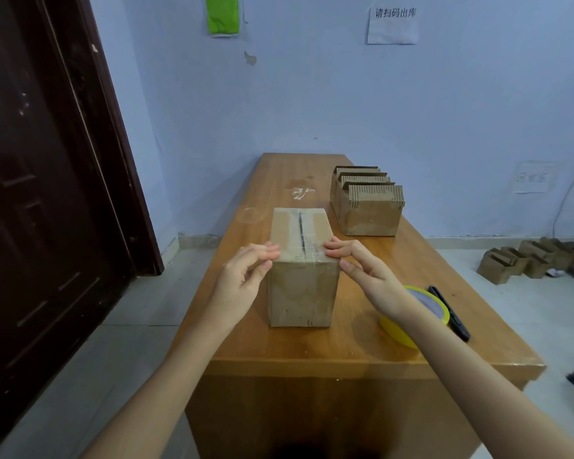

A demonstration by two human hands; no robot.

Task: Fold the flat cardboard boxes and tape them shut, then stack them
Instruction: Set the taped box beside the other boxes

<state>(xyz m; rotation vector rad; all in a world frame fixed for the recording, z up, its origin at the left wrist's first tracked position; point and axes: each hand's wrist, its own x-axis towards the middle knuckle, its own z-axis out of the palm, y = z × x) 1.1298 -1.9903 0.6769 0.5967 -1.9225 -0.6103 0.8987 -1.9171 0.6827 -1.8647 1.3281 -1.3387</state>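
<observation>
Blue wall (312, 94), dark door (40, 160)

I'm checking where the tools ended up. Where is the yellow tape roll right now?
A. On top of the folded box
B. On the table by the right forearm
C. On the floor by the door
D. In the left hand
B: the yellow tape roll lies on the table, partly hidden behind the right forearm, while both hands touch the folded box.
</observation>
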